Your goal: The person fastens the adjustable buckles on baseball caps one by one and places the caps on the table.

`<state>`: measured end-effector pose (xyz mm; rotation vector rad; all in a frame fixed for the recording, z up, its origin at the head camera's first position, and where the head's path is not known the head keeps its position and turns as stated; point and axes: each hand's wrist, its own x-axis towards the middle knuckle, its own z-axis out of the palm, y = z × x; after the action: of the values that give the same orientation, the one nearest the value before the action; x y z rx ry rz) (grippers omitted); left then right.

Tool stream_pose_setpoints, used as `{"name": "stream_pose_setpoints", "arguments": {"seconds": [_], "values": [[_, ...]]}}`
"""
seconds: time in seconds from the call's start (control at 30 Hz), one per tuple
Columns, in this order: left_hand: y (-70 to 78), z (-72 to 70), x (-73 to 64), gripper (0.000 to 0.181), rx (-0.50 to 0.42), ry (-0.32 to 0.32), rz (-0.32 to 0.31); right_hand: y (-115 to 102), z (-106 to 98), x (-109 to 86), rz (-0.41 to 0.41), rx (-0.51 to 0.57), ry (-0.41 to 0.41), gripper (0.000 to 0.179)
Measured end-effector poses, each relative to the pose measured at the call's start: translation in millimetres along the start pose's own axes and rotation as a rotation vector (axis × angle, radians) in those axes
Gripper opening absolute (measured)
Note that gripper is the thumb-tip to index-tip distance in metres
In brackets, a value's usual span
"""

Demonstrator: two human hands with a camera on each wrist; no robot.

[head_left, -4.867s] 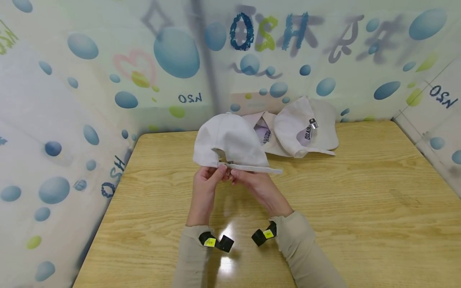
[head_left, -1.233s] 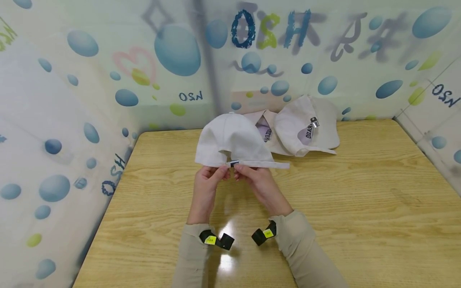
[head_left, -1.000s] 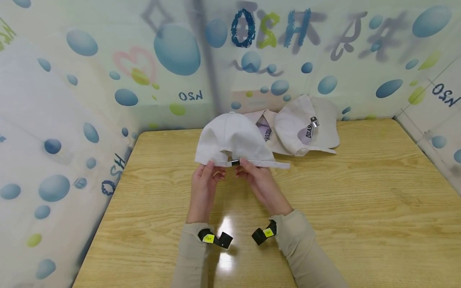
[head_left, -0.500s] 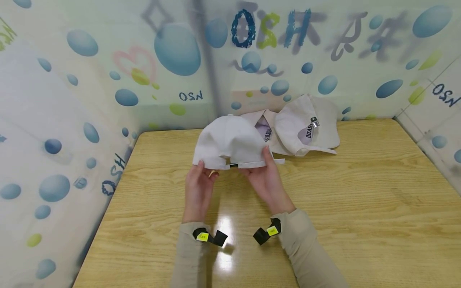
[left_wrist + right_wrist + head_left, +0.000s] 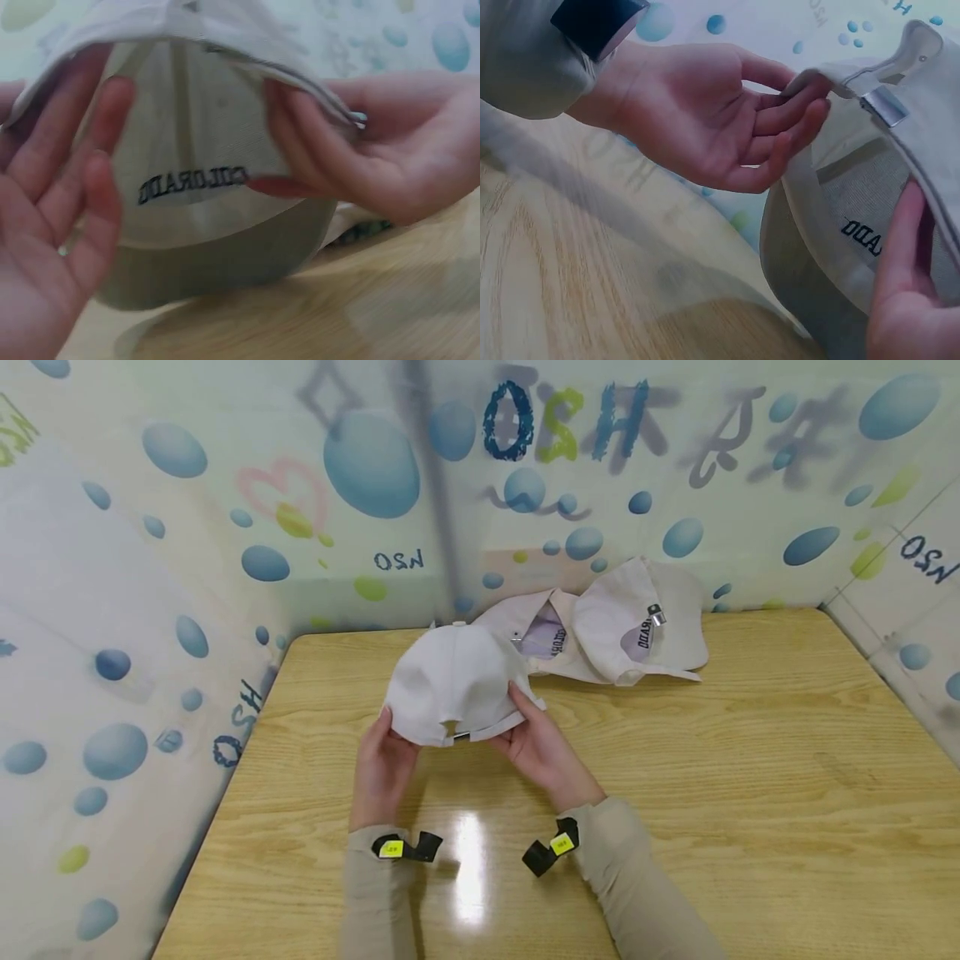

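Observation:
A white baseball cap (image 5: pixel 450 672) is held up over the table, its back opening toward me. My left hand (image 5: pixel 384 772) grips its left edge, thumb outside and fingers inside. On the right edge, my right hand (image 5: pixel 542 750) has its thumb on the outer cloth and its fingers under and inside the rim. Between the hands sits the strap's metal buckle (image 5: pixel 885 106), with the strap across the back gap. In the left wrist view, COLORADO lettering (image 5: pixel 193 185) shows reversed inside the cap, above the greyish brim (image 5: pixel 217 270).
Behind and to the right, a pinkish cap (image 5: pixel 517 612) and another pale cap (image 5: pixel 609 614) with a metal buckle (image 5: pixel 656 615) lie overlapping at the back of the wooden table (image 5: pixel 720 793). A printed wall sheet (image 5: pixel 480 518) stands right behind the table.
Both hands have left the buckle and spread to the cap's two sides. The cap has moved left and nearer to me, uncovering more of the pinkish cap. The other caps stay put.

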<state>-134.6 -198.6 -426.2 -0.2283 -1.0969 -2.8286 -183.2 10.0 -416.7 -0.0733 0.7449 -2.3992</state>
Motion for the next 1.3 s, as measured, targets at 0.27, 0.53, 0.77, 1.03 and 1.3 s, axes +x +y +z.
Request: {"name": "stream_pose_setpoints", "arguments": {"seconds": [0.27, 0.53, 0.77, 1.03, 1.3], "values": [[14.2, -20.0, -9.3, 0.036, 0.211, -0.034, -0.147, 8.5, -7.9, 4.0, -0.072, -0.184, 0.157, 0.032], [22.0, -37.6, -16.0, 0.035, 0.487, 0.033, -0.331, 15.0, -14.8, 6.5, -0.143, -0.481, 0.322, 0.05], [29.0, -41.8, -19.8, 0.04, 0.477, 0.04, -0.402, 18.1, -17.2, 7.6, -0.109, -0.611, 0.225, 0.044], [41.2, -44.1, -24.0, 0.047, 0.579, 0.151, -0.446, 28.3, -14.5, 6.2, 0.023, -0.635, 0.083, 0.051], [54.9, -48.3, -31.1, 0.053, 0.522, 0.261, -0.457, 42.3, -8.0, 17.7, 0.138, -0.652, 0.053, 0.055]]}}
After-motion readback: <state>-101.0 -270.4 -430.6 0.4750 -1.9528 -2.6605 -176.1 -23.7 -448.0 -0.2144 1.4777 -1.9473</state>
